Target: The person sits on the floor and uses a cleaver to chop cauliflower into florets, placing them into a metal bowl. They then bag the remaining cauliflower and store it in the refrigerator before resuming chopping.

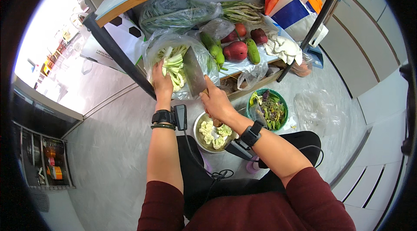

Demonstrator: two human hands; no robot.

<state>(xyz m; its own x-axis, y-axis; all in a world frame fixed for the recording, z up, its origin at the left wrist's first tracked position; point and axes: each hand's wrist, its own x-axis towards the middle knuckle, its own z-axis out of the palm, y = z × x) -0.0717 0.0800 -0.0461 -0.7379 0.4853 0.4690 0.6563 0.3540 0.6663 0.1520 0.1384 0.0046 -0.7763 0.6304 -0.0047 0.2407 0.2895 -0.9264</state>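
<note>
My left hand (163,82) grips the left side of a cauliflower (173,64), its pale stems facing up. The cauliflower lies in a clear plastic bag (208,66) spread open on the lower shelf. My right hand (216,102) holds a cleaver (194,73) by its wooden handle. The broad blade stands tilted just right of the cauliflower; whether its edge touches the stems I cannot tell. On the floor below my right hand sits a metal bowl (197,133) with several cut cauliflower florets (207,130) in it.
A green basket (284,95) of vegetable scraps stands right of the bowl. Red and green vegetables (235,51), scallions (241,11) and a white cloth (284,48) lie on the shelf. Black shelf legs (122,58) flank the work area. Clear plastic sheeting (314,113) lies on the floor.
</note>
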